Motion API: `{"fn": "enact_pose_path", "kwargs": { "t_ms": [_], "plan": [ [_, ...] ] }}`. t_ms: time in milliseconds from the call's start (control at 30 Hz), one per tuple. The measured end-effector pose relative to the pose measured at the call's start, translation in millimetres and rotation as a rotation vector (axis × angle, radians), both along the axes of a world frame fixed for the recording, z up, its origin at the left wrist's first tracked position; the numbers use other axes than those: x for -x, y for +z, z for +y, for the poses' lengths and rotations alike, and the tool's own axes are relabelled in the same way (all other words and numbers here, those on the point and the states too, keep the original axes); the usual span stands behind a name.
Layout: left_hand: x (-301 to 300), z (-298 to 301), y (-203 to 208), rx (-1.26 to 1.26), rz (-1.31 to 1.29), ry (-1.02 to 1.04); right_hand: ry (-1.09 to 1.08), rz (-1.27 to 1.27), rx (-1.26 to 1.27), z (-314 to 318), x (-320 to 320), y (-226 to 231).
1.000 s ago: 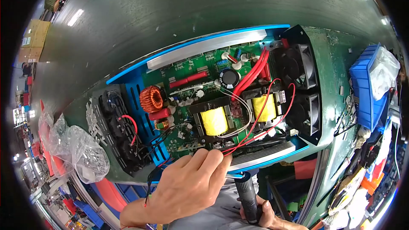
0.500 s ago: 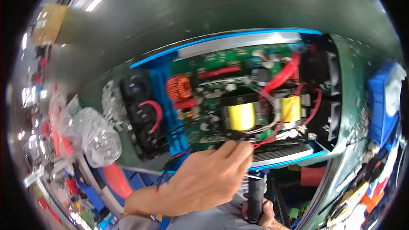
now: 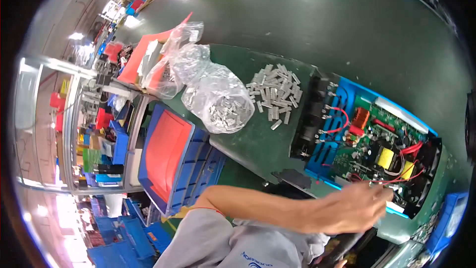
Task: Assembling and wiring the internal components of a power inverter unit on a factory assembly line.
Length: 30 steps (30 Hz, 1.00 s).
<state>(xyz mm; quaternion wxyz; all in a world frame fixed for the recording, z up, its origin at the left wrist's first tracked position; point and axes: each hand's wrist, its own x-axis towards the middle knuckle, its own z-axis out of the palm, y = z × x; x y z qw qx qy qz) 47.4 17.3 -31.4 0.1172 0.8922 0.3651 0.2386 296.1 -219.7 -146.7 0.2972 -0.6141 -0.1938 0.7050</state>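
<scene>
An opened electronic unit [image 3: 342, 144] with a blue metal case lies on the green bench. Inside are a green circuit board, yellow-wrapped transformers [image 3: 385, 159], an orange wound coil [image 3: 361, 117] and red wires [image 3: 411, 148]. My left hand [image 3: 354, 208] is over the unit's near edge, fingers curled together beside the thin red wires. Whatever it pinches is blurred and hidden. Low in the view, my right hand [image 3: 341, 264] is mostly cut off, closed at a black cylindrical tool [image 3: 347, 244] beneath my left hand. The tool's tip is hidden.
Left of the unit lie a heap of small metal pieces [image 3: 275, 89] and a clear plastic bag [image 3: 223, 101] with more of them. A blue bin [image 3: 448, 221] stands at the right. Blue trays with a red sheet [image 3: 168, 151] sit left of the bench.
The view has swung left, so the unit appears farther right and more of the bench shows. My left hand stays near the unit's near edge; my right hand is now mostly out of frame.
</scene>
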Motion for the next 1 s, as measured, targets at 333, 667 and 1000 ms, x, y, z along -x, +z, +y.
{"fn": "enact_pose_path", "kwargs": {
  "t_ms": [333, 667, 1000],
  "plan": [
    [183.5, -38.2, -11.1, -0.022, -0.174, 1.2, -0.353, -0.548, -0.618, 100.9, 3.2, 61.6],
    [270.1, -48.0, -75.0, -0.017, -0.141, 1.311, 0.145, -1.227, -0.889, 215.2, -56.3, 86.4],
    [261.1, -40.5, -71.2, 0.121, -0.138, 1.24, -0.012, -1.41, -1.32, 196.9, -24.1, 72.7]
  ]
}}
